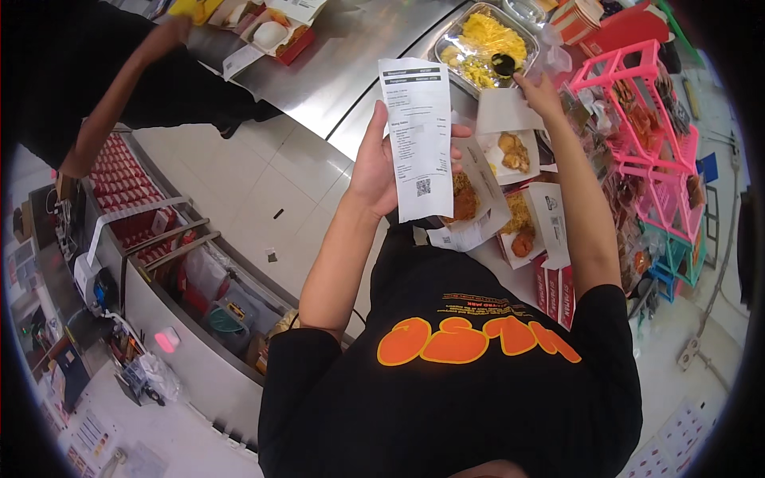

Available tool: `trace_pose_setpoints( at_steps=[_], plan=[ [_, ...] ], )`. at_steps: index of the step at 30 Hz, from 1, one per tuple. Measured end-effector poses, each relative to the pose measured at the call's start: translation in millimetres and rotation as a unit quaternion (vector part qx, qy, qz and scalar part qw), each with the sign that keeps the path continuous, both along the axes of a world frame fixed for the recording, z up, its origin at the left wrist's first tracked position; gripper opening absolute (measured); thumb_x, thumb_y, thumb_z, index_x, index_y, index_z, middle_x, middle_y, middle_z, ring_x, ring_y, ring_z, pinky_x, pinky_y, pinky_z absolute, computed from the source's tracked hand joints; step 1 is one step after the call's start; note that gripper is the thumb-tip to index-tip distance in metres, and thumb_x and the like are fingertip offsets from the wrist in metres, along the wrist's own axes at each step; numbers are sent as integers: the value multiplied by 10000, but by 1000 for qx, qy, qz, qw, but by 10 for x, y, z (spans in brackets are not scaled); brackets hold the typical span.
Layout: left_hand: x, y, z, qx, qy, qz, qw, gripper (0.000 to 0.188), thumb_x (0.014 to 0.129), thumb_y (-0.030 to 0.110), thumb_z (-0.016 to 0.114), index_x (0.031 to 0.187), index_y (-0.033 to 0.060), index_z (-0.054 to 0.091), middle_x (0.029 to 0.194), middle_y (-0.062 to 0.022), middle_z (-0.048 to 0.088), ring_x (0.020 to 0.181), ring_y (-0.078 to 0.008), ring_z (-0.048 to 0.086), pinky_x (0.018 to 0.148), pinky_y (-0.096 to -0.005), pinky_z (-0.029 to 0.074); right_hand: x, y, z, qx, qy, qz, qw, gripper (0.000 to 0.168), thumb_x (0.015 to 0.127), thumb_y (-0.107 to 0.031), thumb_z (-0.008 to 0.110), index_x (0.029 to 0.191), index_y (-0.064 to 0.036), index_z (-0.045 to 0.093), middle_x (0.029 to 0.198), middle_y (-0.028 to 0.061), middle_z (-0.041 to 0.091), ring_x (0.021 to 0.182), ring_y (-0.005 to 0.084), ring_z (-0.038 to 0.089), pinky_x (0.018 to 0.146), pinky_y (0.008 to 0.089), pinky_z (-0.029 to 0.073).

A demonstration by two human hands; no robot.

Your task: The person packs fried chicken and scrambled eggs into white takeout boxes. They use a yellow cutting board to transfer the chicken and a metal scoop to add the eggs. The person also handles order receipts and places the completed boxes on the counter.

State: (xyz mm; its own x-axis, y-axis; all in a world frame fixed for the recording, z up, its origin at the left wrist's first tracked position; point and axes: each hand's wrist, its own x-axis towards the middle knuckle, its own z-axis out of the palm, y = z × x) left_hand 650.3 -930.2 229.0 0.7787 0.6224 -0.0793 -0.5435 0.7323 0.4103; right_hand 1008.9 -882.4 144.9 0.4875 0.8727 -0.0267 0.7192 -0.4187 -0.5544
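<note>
My left hand [373,170] holds a long printed paper receipt [418,140], its printed side towards me. Up at the right, my right hand [541,98] reaches to a metal tray [439,51] of yellow shredded food [490,36] under clear film. Its fingertips are at a round black scoop [503,64] lying in the tray; whether they grip it is unclear. Below that hand stands an open paper box [508,113] with a piece of fried chicken [514,152]. Two more open boxes hold noodles [515,216] and browned food [465,200], one partly behind the receipt.
Pink plastic baskets [636,107] with packets line the right side. Red folded cartons [554,290] are by my right elbow. Another person's arm [119,95] is at the upper left, near a filled box [278,39]. A steel counter with a receipt printer [89,281] runs along the left.
</note>
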Motion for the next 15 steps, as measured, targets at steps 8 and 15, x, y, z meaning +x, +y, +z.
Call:
trace_pose_setpoints(
  at_steps=[8, 15],
  plan=[
    [50, 5, 285, 8, -42, 4, 999, 828, 933, 654, 154, 1397, -11, 323, 1261, -283, 504, 982, -288, 619, 866, -437, 522, 143, -600, 257, 135, -38, -53, 989, 471, 822, -413, 668, 1052, -2, 653, 864, 141, 678, 819, 224, 657, 761, 342, 494],
    [272, 61, 510, 21, -61, -39, 997, 849, 925, 666, 148, 1411, -16, 290, 1270, -287, 494, 986, -296, 617, 860, -437, 524, 316, -1947, 398, 240, 22, -156, 958, 271, 878, -258, 653, 856, 12, 670, 640, 15, 587, 611, 101, 536, 601, 243, 426]
  ],
)
